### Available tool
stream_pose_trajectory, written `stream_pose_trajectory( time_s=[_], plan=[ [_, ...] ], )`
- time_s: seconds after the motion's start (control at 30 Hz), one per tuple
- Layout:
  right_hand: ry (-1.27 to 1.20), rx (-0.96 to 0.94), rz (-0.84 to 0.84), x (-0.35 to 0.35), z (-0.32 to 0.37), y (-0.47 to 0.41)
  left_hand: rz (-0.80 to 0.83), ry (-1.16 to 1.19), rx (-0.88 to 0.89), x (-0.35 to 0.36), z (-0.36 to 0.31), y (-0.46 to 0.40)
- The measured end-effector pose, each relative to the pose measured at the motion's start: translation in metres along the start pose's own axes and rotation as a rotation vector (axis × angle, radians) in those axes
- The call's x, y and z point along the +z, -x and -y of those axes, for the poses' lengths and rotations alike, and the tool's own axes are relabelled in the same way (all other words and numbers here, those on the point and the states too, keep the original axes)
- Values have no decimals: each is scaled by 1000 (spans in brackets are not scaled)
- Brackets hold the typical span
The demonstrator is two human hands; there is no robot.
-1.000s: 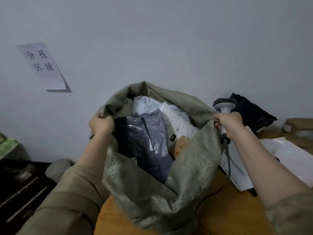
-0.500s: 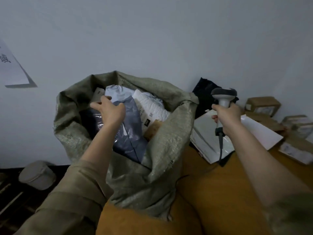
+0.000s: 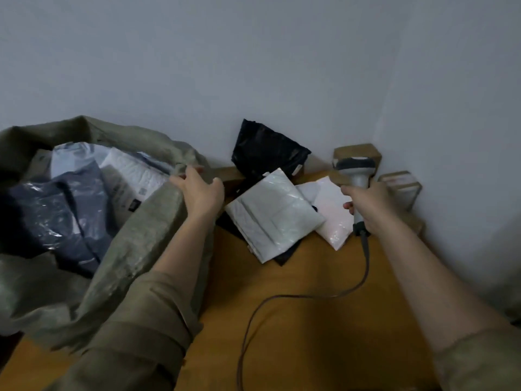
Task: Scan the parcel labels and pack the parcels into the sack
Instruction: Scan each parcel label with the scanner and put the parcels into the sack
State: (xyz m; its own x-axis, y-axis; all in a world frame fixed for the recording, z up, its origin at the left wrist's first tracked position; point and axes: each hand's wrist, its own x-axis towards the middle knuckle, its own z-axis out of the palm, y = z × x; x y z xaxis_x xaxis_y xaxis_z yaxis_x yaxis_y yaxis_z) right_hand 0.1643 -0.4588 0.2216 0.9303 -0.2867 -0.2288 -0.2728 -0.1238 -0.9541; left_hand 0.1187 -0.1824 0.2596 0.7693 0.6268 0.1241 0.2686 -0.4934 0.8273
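Out of the sack comes the left hand [image 3: 201, 190] — its fingers now lie loosely spread on the rim of the sack [image 3: 146, 238], at the left of the surface [image 3: 310, 328]. Packed parcels [image 3: 62, 210] fill it. Right hand [image 3: 366, 204], grip curled tight round the scanner [image 3: 355, 173] — held above the white parcels [image 3: 275, 213] beside the sack; a black parcel [image 3: 265, 152] leans on the wall.

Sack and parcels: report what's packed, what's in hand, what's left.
Packed: the sack already holds several bagged parcels. In hand: the right hand grips the scanner; the left hand rests on the sack's rim. Left: white mailers, a black bag and boxes on the table.
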Motion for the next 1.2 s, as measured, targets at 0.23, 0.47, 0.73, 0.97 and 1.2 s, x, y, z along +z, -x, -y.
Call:
stream_pose_trajectory(
  time_s=[0.23,0.47,0.73,0.97,1.2],
  plan=[
    [-11,36,65,-25,-6,-36,439,-202,-83,81,28,16],
    [47,121,119,-3,-49,-64,738,-323,-203,144,67,2],
    [75,260,96,36,-80,-112,835,-331,-194,241,134,-38],
    [70,338,92,50,-106,-134,955,-788,-76,293,182,-40],
    [68,376,125,35,-115,-143,855,-1006,96,300,195,-29]
  ],
)
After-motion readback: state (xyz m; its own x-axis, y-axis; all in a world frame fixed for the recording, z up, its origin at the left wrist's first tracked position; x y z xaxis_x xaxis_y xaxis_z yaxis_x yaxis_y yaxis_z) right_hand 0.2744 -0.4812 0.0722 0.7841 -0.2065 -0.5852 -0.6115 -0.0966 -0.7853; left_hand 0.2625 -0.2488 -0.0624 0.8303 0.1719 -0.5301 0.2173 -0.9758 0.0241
